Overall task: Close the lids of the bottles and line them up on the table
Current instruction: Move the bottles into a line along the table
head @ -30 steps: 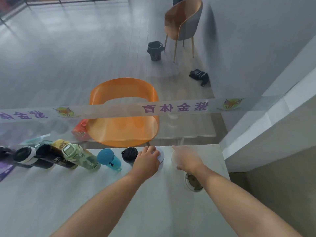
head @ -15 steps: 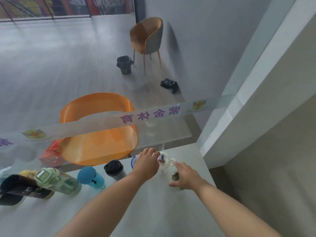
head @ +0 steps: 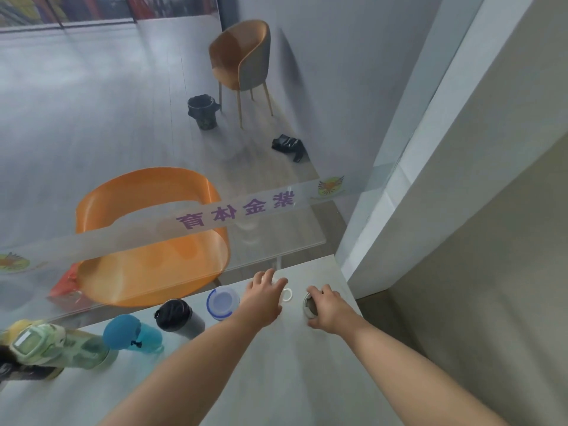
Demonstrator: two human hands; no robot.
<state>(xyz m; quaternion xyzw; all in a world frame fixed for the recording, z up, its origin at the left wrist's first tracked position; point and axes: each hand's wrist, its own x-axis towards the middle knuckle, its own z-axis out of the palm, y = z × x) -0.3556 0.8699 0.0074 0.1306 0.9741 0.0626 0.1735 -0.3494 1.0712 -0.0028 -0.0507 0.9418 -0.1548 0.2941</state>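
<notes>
since a second ago: right hand (head: 330,309) drops from far edge onto grommet hole (head: 308,305), fingers curled, holds nothing. left hand (head: 263,298) stays cupped over white bottle (head: 286,294); whether clamped, cannot tell. judgement: last bottle being set into row. row runs left: clear bottle blue lid (head: 222,302), black bottle (head: 178,315), teal bottle (head: 132,333), green bottle (head: 58,344). table (head: 276,379) far edge, right corner close beyond hands; open room only nearer body.

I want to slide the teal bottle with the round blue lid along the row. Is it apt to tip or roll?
The teal bottle stands upright and looks tall for its base, so a high push may tip it. Its round body would probably roll if it fell. The neighbouring black cup stands close, so push low.
</notes>
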